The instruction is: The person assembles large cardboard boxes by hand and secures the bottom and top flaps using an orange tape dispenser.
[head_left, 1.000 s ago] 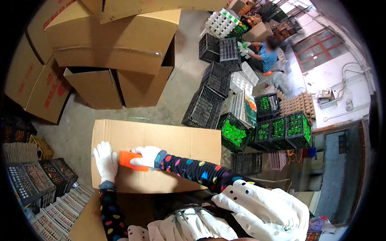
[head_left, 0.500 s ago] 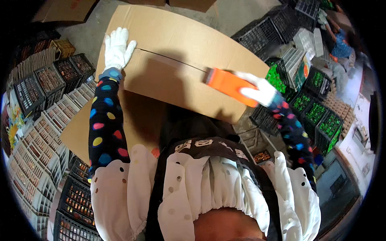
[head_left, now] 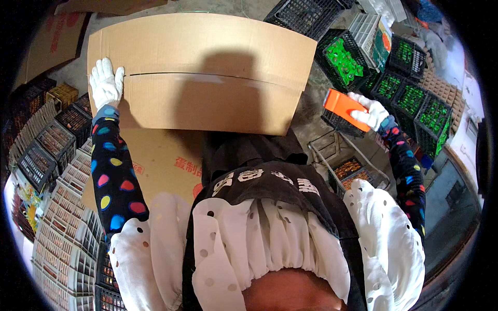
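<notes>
While the left hand [head_left: 106, 85] lies flat on the near-left end of a cardboard box [head_left: 150, 106], its fingers extended and gripping nothing, the right hand [head_left: 369, 111] has its fingers curled round an orange tape dispenser [head_left: 342, 108], off the box's right end. From beside the left fingers, a dark seam runs rightward between the flaps, which hide the box's contents. Just beyond the right fingers, a black crate [head_left: 324, 62] holds green-wrapped pieces [head_left: 343, 58]; to their right, more black crates [head_left: 425, 137] hold similar ones. Below them, a metal frame [head_left: 317, 146] surrounds crates of orange-brown items. Pale crates [head_left: 57, 243] are stacked below the left fingers, and red-printed cardboard [head_left: 158, 179] lies below and to their right.
</notes>
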Tool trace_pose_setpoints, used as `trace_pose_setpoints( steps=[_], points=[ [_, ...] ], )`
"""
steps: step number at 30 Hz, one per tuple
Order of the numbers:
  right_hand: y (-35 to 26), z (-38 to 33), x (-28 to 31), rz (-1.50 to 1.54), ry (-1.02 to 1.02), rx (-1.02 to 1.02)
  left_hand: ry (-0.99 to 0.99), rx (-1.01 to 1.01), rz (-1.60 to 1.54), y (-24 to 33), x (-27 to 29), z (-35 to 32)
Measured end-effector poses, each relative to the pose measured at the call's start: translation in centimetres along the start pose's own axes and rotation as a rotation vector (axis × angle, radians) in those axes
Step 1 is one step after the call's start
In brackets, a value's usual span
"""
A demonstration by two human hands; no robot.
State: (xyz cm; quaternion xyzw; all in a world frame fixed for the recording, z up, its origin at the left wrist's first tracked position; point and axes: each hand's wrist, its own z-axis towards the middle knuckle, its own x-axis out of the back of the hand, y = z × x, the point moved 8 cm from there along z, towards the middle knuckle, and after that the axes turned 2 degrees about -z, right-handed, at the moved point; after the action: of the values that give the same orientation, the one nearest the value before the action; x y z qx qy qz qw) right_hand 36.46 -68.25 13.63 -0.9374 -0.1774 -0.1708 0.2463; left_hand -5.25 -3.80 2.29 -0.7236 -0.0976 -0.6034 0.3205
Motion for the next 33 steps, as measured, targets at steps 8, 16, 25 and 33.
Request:
trace_pose_setpoints(
  steps=[8,16,25,33],
  points=[
    [3.5,5.9,-3.7,0.132,-0.012,0.008,0.255,0.138,-0.143,-0.4,3.4,-1.6],
    [7.8,8.5,-5.7,0.278,0.005,0.136,-0.221,-0.183,-0.487,29.1,15.8,-3.0],
    [10.4,8.7,-4.8,0.329,0.047,0.147,0.36,-0.394,-0.799,37.7,21.2,-4.7],
    [2.8,3.2,-1.4,-0.128,0.106,0.279,0.036,-0.344,-0.825,38.3,17.4,-5.2]
  ],
)
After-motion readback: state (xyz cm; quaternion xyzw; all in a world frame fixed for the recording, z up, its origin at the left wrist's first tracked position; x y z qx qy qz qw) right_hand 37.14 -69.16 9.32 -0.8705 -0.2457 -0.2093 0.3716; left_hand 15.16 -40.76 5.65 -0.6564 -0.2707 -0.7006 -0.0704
